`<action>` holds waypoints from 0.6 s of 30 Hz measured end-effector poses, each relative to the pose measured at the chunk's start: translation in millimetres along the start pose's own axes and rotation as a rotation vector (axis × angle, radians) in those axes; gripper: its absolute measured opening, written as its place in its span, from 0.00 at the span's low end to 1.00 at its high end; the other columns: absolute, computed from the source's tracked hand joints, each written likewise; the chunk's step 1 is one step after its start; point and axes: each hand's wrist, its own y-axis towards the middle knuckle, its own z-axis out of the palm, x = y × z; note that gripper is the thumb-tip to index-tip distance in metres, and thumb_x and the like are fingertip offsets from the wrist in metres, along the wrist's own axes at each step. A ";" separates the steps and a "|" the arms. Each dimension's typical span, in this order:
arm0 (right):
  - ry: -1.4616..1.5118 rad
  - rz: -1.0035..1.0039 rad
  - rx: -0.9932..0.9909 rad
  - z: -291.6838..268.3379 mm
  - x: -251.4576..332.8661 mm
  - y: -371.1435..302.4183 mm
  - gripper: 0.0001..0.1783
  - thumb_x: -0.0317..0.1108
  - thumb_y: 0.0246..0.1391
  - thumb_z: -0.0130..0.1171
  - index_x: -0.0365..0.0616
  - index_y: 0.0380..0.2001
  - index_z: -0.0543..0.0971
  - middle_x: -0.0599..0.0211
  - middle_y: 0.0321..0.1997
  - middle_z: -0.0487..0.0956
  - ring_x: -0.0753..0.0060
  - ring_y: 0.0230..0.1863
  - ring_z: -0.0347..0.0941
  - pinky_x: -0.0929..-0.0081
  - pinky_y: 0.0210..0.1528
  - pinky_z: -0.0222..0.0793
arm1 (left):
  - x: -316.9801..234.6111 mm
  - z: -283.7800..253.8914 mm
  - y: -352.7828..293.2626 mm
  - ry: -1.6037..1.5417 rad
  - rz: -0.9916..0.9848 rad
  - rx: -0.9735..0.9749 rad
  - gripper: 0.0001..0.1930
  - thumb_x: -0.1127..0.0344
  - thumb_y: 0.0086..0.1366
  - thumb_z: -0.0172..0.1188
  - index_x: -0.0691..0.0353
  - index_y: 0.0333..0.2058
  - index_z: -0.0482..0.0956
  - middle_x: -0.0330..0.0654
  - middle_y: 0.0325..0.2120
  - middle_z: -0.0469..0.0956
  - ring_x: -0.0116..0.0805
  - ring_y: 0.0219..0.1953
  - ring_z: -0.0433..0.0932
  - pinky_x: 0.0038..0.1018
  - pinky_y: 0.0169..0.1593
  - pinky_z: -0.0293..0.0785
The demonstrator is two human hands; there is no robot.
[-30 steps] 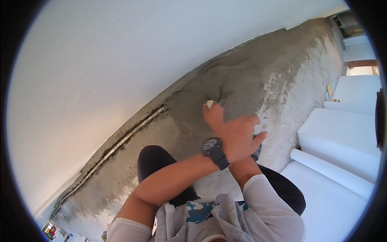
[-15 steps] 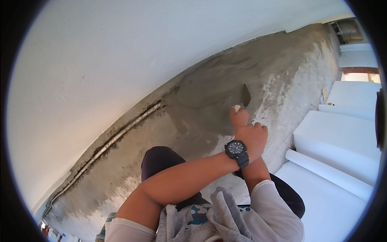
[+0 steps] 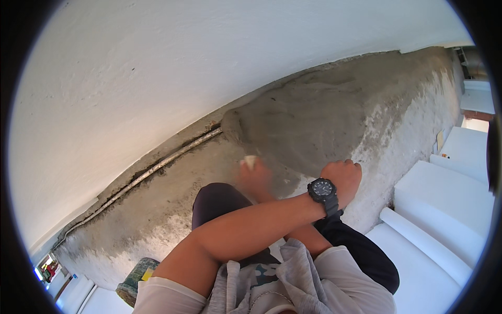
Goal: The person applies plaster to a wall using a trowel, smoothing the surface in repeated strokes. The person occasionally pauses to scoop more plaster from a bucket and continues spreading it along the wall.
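Observation:
My right hand (image 3: 256, 178), smeared by motion, is closed around the pale handle (image 3: 251, 161) of a trowel low over the wet grey mortar. The trowel's blade cannot be made out here. My left forearm crosses over my right arm, with a black watch (image 3: 322, 189) at the wrist. With its fingers curled in, my left hand (image 3: 343, 180) hangs beside my bent right leg, and I see nothing in it. Mortar (image 3: 308, 120) covers the strip along the wall, with a raised ridge at its left end by a thin pipe (image 3: 178, 153).
A white wall (image 3: 157, 68) runs along the far side. White steps (image 3: 439, 199) drop away on the right. My left knee (image 3: 217, 201) juts over the strip's near side. A dark green, stained bucket-like container (image 3: 137, 280) stands at lower left.
My right hand has swept left with the trowel, from beside my left hand toward the pipe's end. My left hand stays near its place. The view has shifted slightly.

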 end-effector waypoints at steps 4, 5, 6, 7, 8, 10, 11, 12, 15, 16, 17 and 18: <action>-0.128 0.214 -0.186 -52.7 -50.3 1.7 0.23 0.48 0.58 0.62 0.35 0.36 0.77 0.43 0.33 0.82 0.37 0.38 0.80 0.50 0.40 0.73 | 0.2 -0.7 0.1 -0.035 0.015 -0.005 0.13 0.61 0.58 0.67 0.65 0.36 0.79 0.50 0.32 0.81 0.49 0.36 0.84 0.41 0.38 0.80; -0.145 0.231 -0.175 -59.0 -59.0 -0.2 0.23 0.49 0.58 0.62 0.35 0.37 0.77 0.43 0.34 0.82 0.37 0.38 0.80 0.49 0.40 0.73 | -1.3 0.3 2.0 -0.032 0.011 0.015 0.13 0.61 0.58 0.67 0.65 0.36 0.79 0.50 0.33 0.81 0.49 0.36 0.84 0.41 0.38 0.80; -0.180 0.287 -0.186 -59.4 -63.8 -2.9 0.24 0.50 0.58 0.62 0.35 0.37 0.77 0.43 0.34 0.82 0.38 0.38 0.80 0.48 0.41 0.73 | -2.8 1.5 3.6 -0.026 0.008 0.031 0.13 0.61 0.58 0.67 0.65 0.36 0.79 0.51 0.33 0.81 0.49 0.36 0.84 0.42 0.39 0.80; -0.178 0.205 -0.128 -53.5 -64.7 -5.4 0.24 0.51 0.57 0.62 0.36 0.37 0.77 0.43 0.34 0.82 0.38 0.38 0.80 0.48 0.42 0.73 | -3.7 2.7 4.8 -0.025 0.023 0.041 0.13 0.61 0.58 0.67 0.65 0.36 0.79 0.51 0.33 0.81 0.50 0.37 0.83 0.42 0.39 0.80; -0.196 0.165 -0.088 -38.4 -59.9 -12.3 0.25 0.52 0.57 0.62 0.36 0.37 0.78 0.43 0.35 0.82 0.38 0.38 0.80 0.47 0.42 0.74 | -5.1 4.4 5.4 -0.028 0.035 0.049 0.13 0.61 0.59 0.67 0.65 0.36 0.79 0.51 0.33 0.81 0.50 0.37 0.83 0.43 0.39 0.80; -0.223 0.090 0.044 -3.5 -44.1 -30.1 0.25 0.53 0.57 0.62 0.38 0.37 0.78 0.43 0.36 0.83 0.38 0.38 0.80 0.46 0.44 0.74 | -9.1 7.3 5.0 -0.042 0.028 0.067 0.14 0.60 0.59 0.66 0.65 0.36 0.80 0.52 0.33 0.81 0.51 0.37 0.83 0.43 0.40 0.80; -0.192 0.028 0.131 13.1 -34.1 -35.6 0.24 0.53 0.57 0.62 0.39 0.38 0.78 0.44 0.36 0.83 0.37 0.38 0.80 0.46 0.44 0.74 | -9.4 7.6 4.5 -0.050 0.020 0.070 0.14 0.60 0.60 0.66 0.65 0.36 0.80 0.52 0.33 0.81 0.52 0.37 0.83 0.43 0.40 0.79; -0.183 0.003 0.225 24.8 -27.0 -31.6 0.24 0.52 0.57 0.61 0.41 0.42 0.77 0.45 0.38 0.83 0.37 0.39 0.81 0.44 0.45 0.75 | -9.1 6.9 4.8 -0.062 0.014 0.076 0.14 0.59 0.60 0.66 0.65 0.36 0.80 0.52 0.33 0.81 0.52 0.38 0.83 0.43 0.40 0.79; -0.068 -0.128 0.220 21.2 -23.1 -18.5 0.23 0.51 0.58 0.60 0.43 0.47 0.77 0.46 0.41 0.83 0.37 0.40 0.81 0.44 0.46 0.76 | -5.6 -0.9 6.4 -0.047 0.008 0.132 0.15 0.58 0.61 0.65 0.65 0.37 0.80 0.51 0.34 0.81 0.52 0.38 0.82 0.43 0.41 0.79; -0.054 -0.144 0.231 10.5 -24.6 -9.7 0.23 0.51 0.58 0.60 0.44 0.47 0.77 0.46 0.42 0.83 0.37 0.41 0.81 0.45 0.47 0.76 | -6.4 -4.4 7.6 -0.052 0.015 0.132 0.15 0.57 0.61 0.64 0.65 0.37 0.79 0.51 0.34 0.81 0.52 0.39 0.82 0.43 0.41 0.79; -0.077 -0.143 0.073 -8.5 -31.9 -2.1 0.24 0.50 0.57 0.61 0.41 0.48 0.77 0.43 0.41 0.82 0.36 0.41 0.80 0.45 0.46 0.76 | -7.8 -8.0 8.0 -0.048 0.015 0.128 0.15 0.57 0.62 0.64 0.65 0.38 0.79 0.51 0.34 0.81 0.52 0.39 0.82 0.43 0.41 0.78; -0.106 -0.141 -0.023 -37.3 -46.3 11.1 0.25 0.49 0.56 0.63 0.39 0.48 0.77 0.41 0.40 0.82 0.34 0.42 0.80 0.45 0.45 0.76 | -9.5 -11.6 7.9 -0.043 0.014 0.124 0.15 0.57 0.62 0.63 0.65 0.38 0.79 0.50 0.34 0.81 0.52 0.39 0.82 0.43 0.41 0.78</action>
